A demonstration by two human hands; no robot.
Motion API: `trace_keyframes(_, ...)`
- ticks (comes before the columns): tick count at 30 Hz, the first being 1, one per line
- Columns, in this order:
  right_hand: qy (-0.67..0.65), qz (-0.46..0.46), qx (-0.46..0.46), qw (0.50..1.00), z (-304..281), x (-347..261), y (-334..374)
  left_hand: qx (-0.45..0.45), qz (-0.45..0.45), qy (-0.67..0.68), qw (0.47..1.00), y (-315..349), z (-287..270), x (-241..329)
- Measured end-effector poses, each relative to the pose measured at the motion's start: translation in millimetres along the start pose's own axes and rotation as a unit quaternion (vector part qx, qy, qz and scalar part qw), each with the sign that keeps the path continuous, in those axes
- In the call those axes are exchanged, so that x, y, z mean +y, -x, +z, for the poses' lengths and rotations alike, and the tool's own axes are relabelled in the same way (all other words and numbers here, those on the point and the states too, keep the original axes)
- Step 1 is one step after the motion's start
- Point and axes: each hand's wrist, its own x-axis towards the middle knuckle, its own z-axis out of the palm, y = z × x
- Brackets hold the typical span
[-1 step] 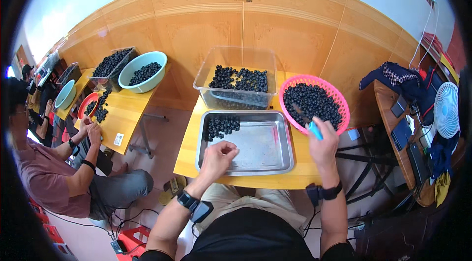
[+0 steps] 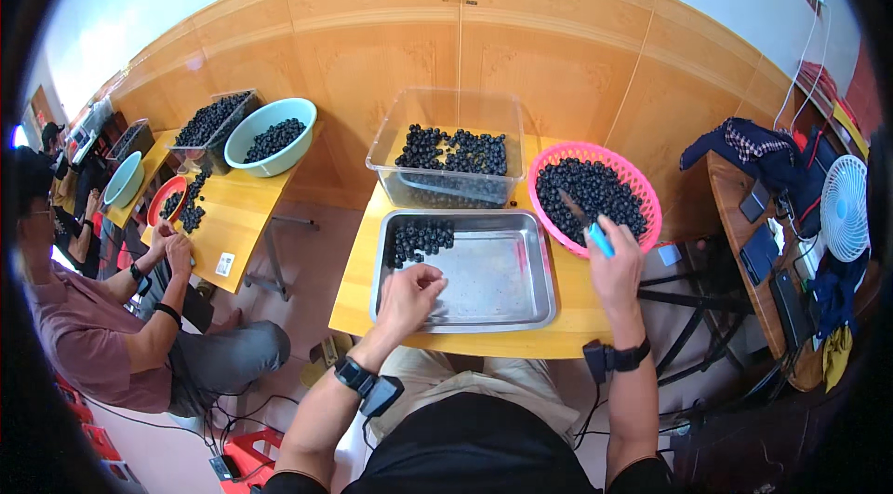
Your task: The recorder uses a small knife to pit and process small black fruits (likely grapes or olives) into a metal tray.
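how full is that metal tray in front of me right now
Mostly empty. The metal tray holds only a small pile of dark berries in its far-left corner; the rest is bare.

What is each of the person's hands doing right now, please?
Left hand: curled over the steel tray; whether it holds anything cannot be told.
Right hand: closed on a blue-handled knife at the pink basket.
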Motion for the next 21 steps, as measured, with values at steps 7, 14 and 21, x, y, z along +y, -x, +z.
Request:
trace_keyframes(7,-0.015,0.133,-0.009,0.991,-1,17,27,0.052,0.079,-0.271,0.958,-35,-12,-24)
trace_keyframes(14,-0.083,0.174,-0.029,0.981,1,0,78,-0.006,0.131,-0.347,0.929,-61,-5,-39)
trace_keyframes(21,-0.125,0.172,-0.066,0.975,-10,-21,98,-0.021,0.109,-0.333,0.936,-60,-3,-46)
